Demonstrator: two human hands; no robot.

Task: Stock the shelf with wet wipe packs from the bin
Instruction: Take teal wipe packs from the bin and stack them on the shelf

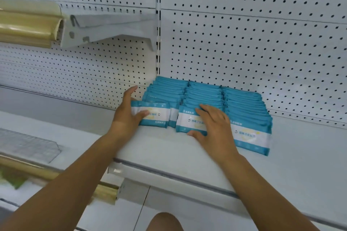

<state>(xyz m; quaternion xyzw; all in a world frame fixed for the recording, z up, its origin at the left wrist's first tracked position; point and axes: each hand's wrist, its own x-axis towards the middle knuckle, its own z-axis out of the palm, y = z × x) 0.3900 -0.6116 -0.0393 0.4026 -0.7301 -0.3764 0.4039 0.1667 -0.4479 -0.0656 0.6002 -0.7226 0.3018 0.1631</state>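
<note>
A wet wipe pack (156, 116) is clasped in the left grip (124, 118). At 3 o'clock, the middle row (203, 95) is steadied against toppling, right grip (214, 127) flat-fingered.

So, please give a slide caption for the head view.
Left hand holds a wet wipe pack before the left row on the shelf; right hand lies flat on the middle row's front pack.

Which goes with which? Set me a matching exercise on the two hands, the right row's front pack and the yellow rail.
1 left hand; 2 right hand; 3 right-row front pack; 4 yellow rail.
A farthest right on the shelf; B upper left of the view; C flat on the middle-row front pack; D grips the left-row front pack.
Pairs: 1-D, 2-C, 3-A, 4-B.
</note>
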